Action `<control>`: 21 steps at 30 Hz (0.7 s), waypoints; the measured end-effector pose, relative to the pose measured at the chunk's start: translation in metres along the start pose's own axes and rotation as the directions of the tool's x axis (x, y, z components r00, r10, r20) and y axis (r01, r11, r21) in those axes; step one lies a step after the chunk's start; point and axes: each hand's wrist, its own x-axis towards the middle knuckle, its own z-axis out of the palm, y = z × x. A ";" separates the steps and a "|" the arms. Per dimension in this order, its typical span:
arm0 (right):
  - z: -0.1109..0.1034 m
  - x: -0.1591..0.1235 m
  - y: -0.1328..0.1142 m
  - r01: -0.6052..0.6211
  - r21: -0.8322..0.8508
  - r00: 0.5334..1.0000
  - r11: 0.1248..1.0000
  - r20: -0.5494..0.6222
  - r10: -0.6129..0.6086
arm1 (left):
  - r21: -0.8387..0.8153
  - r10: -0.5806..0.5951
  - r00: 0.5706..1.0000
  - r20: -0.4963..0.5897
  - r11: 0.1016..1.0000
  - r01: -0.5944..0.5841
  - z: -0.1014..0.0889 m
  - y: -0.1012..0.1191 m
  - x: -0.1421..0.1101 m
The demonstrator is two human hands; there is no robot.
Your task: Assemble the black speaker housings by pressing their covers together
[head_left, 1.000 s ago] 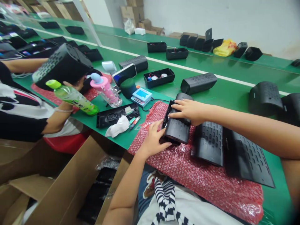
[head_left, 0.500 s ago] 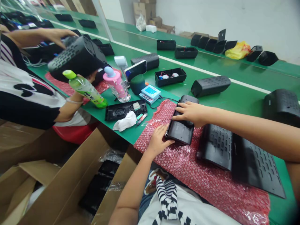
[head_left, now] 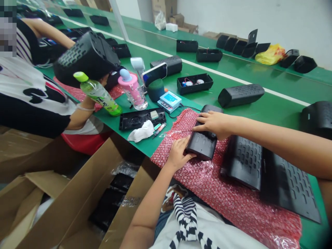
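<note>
A black plastic speaker housing [head_left: 202, 147] lies lengthwise on red bubble wrap [head_left: 199, 178] in front of me. My left hand [head_left: 179, 152] grips its near left edge, thumb along the near end and fingertips at the side. From the right, my right hand [head_left: 216, 124] reaches across the housing's middle, its fingers bent over the far left edge. Beneath my right forearm are a black slotted cover [head_left: 243, 162] and a flat black slotted panel [head_left: 293, 183], both partly on the bubble wrap.
Left of the wrap lie a black panel [head_left: 142, 119], white cloth [head_left: 141, 131] and blue meter [head_left: 169, 101]. A pink-lidded bottle [head_left: 132, 90] and green bottle [head_left: 101, 97] stand behind. A co-worker holds a large speaker [head_left: 85, 58]. Open cartons [head_left: 77, 197] stand below the table edge.
The view has shifted slightly, so most things sit a little further right. Both my hands keep their hold on the housing, which now looks a little more level. The co-worker's large speaker has tilted.
</note>
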 end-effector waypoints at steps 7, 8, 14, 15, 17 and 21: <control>0.005 0.004 -0.002 0.001 -0.025 1.000 1.000 -0.008 -0.001 | -0.008 0.012 1.000 -0.011 1.000 -0.012 0.001 -0.002 -0.001; 0.005 0.004 -0.001 -0.002 -0.025 1.000 1.000 -0.006 0.001 | -0.009 0.011 1.000 -0.012 1.000 -0.012 0.001 -0.003 -0.001; 0.007 0.003 -0.001 -0.010 0.011 1.000 1.000 -0.018 0.011 | -0.015 0.026 0.999 -0.021 1.000 -0.026 0.002 -0.004 -0.001; 0.008 0.004 -0.003 -0.016 0.024 1.000 1.000 -0.020 0.017 | -0.015 0.021 1.000 -0.018 1.000 -0.021 0.002 -0.004 -0.001; 0.011 0.005 -0.009 -0.048 0.047 0.998 0.998 -0.025 0.049 | -0.016 0.002 1.000 -0.014 1.000 -0.002 0.002 -0.004 -0.002; 0.025 0.004 -0.024 -0.137 0.155 0.986 0.978 -0.068 0.149 | -0.015 -0.007 1.000 -0.026 1.000 0.007 0.002 -0.004 -0.004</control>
